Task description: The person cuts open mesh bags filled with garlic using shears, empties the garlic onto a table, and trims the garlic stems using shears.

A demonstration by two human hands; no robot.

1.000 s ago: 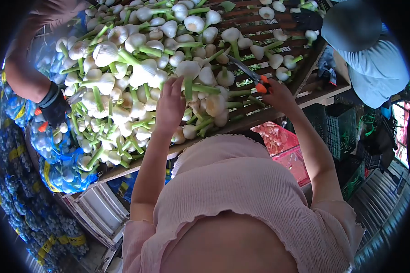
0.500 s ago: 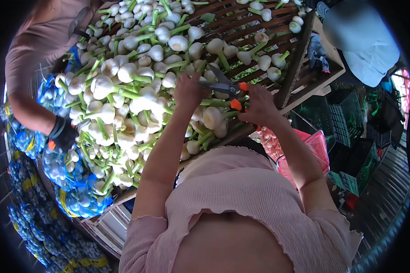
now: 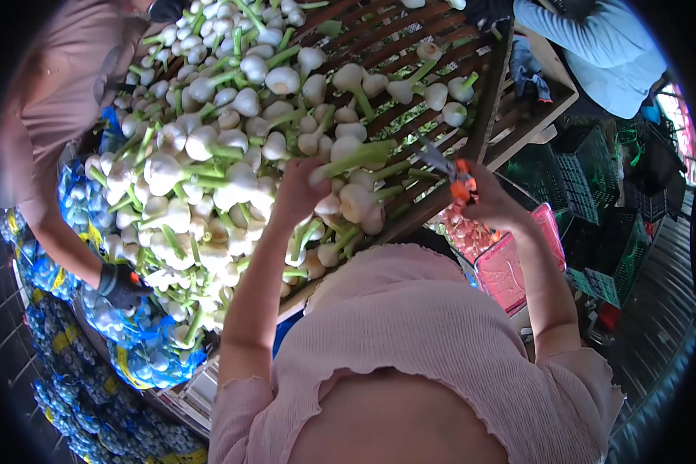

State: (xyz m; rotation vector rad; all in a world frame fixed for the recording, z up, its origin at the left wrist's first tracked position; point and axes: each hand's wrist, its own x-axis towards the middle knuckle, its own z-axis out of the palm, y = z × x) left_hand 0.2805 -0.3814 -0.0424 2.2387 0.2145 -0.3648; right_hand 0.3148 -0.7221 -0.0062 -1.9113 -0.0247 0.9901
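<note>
My left hand is closed around a garlic bulb, mostly hidden by the fingers, whose thick green stem points right. In my right hand is a pair of pruning shears with orange handles, the blades aimed up and left toward the stem's end but apart from it. Many white garlic bulbs with cut green stems lie heaped on the slatted wooden table around my left hand. Several more bulbs rest near the table's front edge, below the held stem.
A co-worker's gloved hand is at the heap's left side, by blue net bags of garlic. Another co-worker's light blue sleeve reaches in at top right. A pink basket and dark green crates stand to my right.
My right hand has drawn the shears right, away from my left hand. My left hand now shows a thick-stemmed garlic in its grip. The co-worker at top right has reached over the table.
</note>
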